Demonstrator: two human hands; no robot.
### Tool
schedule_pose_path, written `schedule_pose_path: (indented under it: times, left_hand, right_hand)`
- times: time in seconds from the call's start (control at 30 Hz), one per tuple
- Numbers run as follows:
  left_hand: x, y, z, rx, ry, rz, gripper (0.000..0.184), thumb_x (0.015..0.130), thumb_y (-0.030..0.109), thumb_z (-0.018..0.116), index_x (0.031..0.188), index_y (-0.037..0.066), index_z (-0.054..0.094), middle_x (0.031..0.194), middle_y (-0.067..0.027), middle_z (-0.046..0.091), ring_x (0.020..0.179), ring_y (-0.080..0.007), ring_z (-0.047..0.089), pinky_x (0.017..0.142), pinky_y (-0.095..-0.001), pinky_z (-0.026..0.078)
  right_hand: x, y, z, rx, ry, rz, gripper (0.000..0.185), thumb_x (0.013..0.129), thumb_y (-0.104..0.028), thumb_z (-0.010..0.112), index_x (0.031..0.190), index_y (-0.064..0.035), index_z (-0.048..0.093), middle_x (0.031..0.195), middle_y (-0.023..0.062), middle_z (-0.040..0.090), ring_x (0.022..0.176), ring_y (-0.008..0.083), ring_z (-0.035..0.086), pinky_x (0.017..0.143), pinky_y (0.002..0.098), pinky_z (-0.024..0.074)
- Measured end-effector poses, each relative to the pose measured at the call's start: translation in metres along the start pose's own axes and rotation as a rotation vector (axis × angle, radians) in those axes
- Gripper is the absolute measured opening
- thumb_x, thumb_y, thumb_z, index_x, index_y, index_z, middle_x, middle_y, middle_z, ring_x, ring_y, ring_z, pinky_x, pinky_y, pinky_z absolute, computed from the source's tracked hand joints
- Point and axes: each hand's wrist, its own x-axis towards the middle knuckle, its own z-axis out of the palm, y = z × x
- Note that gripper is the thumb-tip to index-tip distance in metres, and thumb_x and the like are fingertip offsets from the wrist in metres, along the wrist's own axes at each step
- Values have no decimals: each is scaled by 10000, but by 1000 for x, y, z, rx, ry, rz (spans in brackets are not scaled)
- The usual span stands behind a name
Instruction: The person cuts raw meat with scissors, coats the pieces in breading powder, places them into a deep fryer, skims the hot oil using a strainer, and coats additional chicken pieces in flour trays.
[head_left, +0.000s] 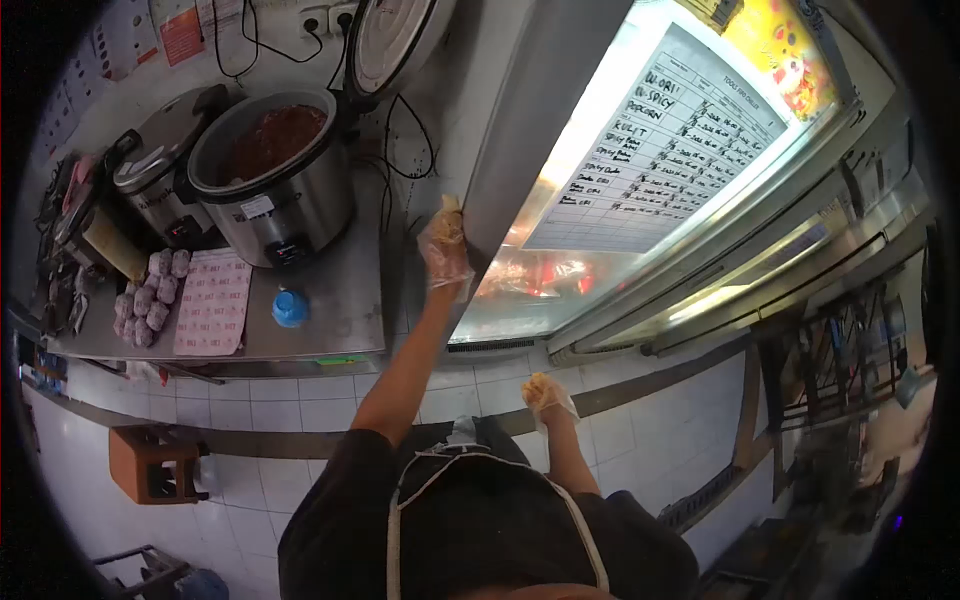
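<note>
My left hand [447, 246], in a clear plastic glove, is raised against the grey side edge of the glass-door fridge [530, 100]. Yellowish batter or crumbs coat its curled fingers; whether they grip the edge or something else is hidden. Lower down, in front of the fridge, my right hand [546, 394] wears the same kind of glove. Its fingers are bent together and thickly coated yellow, and I cannot make out anything inside them. A handwritten chart sheet [660, 140] is fixed to the lit fridge door.
On the steel counter [340, 300] at left stand an open cooker [270, 190] with reddish-brown food, a closed cooker [165, 165], a blue item [289, 308], patterned paper [213, 303] and several wrapped rolls [150, 300]. A brown stool [150, 465] stands on the tiled floor.
</note>
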Motion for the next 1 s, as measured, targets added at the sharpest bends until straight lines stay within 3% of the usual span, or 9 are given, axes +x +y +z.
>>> schedule_pose_path:
  times: [0.1, 0.2, 0.27, 0.33, 0.4, 0.6, 0.67, 0.77, 1.0]
  left_hand:
    - [-34, -120, 134, 1046, 64, 157, 730, 862, 275, 484, 1436, 26, 107, 1427, -220, 226, 1303, -422, 225, 1081, -475, 190]
    - [-61, -14, 11, 155, 144, 234, 534, 858, 207, 490, 1320, 10, 307, 1300, -216, 365, 1165, -392, 368, 984, -459, 298]
    - [-71, 32, -43, -157, 174, 310, 424, 855, 162, 493, 1243, -1, 441, 1216, -213, 459, 1073, -372, 463, 919, -449, 371]
    - [-69, 87, -81, -695, -43, -119, 236, 884, 123, 480, 1037, -23, 585, 916, -130, 626, 834, -224, 582, 796, -341, 441]
    - [-41, 113, -94, -615, 99, 221, 267, 876, 109, 502, 1058, -69, 582, 892, -102, 643, 750, -132, 591, 680, -264, 470]
    - [78, 262, -126, -327, -99, 312, 218, 776, 74, 472, 572, 19, 417, 525, -58, 459, 488, -153, 462, 421, -360, 354]
    - [129, 315, -114, -275, 195, 537, 232, 724, 83, 439, 522, 30, 339, 458, -64, 434, 412, -190, 413, 377, -397, 312]
    - [210, 345, -95, 90, 231, 573, 156, 721, 158, 485, 618, 41, 474, 583, -90, 518, 543, -223, 504, 502, -379, 396]
    - [293, 349, -71, 597, 76, 66, 243, 703, 173, 628, 887, 27, 691, 977, -176, 655, 911, -299, 644, 698, -455, 524]
  right_hand:
    - [41, 11, -34, -707, -413, -433, 73, 814, -119, 586, 773, -96, 531, 729, 13, 529, 693, 183, 549, 578, 268, 471]
    - [47, 15, -12, -1274, -361, -689, 109, 814, -89, 582, 748, -87, 496, 695, 11, 494, 650, 162, 511, 565, 259, 437]
    - [22, 5, 10, 36, -95, 67, 103, 815, -87, 587, 766, -71, 498, 693, 21, 490, 638, 166, 506, 573, 278, 438]
    - [42, -2, -11, -133, -363, -129, 105, 815, -115, 593, 780, -71, 504, 698, 22, 496, 652, 171, 520, 593, 287, 452]
    - [42, -4, -39, -301, -614, -319, 116, 814, -142, 600, 793, -71, 511, 702, 22, 501, 667, 175, 534, 613, 295, 465]
    - [-34, -15, -80, -1898, 225, -700, 143, 829, -248, 550, 828, -105, 559, 726, 57, 530, 664, 218, 545, 565, 346, 458]
    - [7, 13, -166, -2082, 400, -1627, 162, 842, -278, 548, 844, -117, 563, 752, 56, 514, 675, 192, 502, 583, 318, 434]
    - [-36, 8, -179, -617, 60, -605, 165, 845, -280, 546, 843, -116, 563, 754, 53, 514, 678, 187, 503, 588, 317, 434]
    - [-81, -23, -233, -171, 251, -465, 171, 853, -283, 542, 841, -113, 560, 757, 46, 515, 685, 176, 504, 600, 313, 433]
